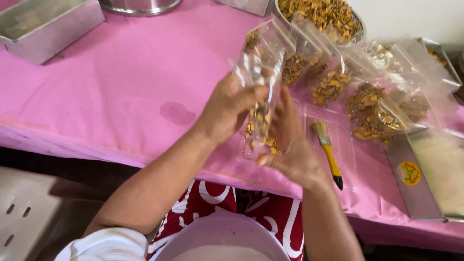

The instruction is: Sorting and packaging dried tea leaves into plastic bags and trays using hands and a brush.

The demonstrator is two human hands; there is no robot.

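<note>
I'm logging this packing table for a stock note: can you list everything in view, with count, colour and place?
Held bag: one, clear with orange-yellow dried bits, between both hands.
Filled bags: several, clear with orange-brown bits, right of centre on the cloth.
Brush: one, yellow handle, pale bristles, on a clear tray.
Bowl: one, metal, heaped with orange bits, top edge.
Metal trays: one top left, one lower right.
Tablecloth: one, pink.
Left hand: grips the bag.
Right hand: grips the bag.

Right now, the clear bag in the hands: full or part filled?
Part filled. The clear bag, held upright between left hand and right hand, shows orange-yellow dried pieces only in its lower part; the upper part looks mostly empty. Seal state: cannot tell.
</note>
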